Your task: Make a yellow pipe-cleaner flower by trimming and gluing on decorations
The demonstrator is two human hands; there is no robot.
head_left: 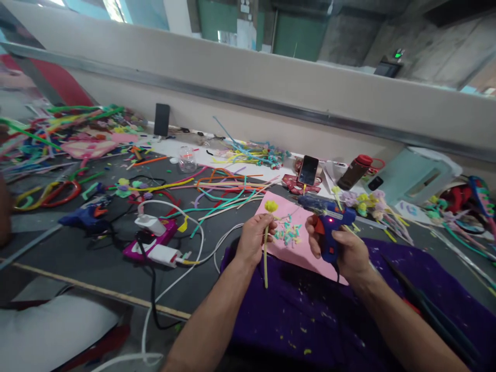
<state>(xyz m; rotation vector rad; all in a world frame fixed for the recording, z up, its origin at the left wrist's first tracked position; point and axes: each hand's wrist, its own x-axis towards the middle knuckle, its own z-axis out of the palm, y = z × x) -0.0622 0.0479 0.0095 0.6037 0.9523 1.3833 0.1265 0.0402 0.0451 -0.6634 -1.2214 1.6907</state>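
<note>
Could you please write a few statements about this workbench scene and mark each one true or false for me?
1. The right hand holds a blue glue gun. True.
2. The left hand is empty. False: it holds a thin stem topped by a yellow bloom.
3. Small coloured bits lie on a pink sheet. True.
4. The cloth nearest the person is green. False: it is purple.
5. A magenta power strip lies to the left of the left hand. True.
6. The red-lidded bottle stands on the pink sheet. False: it is beyond the sheet, near the back wall.
</note>
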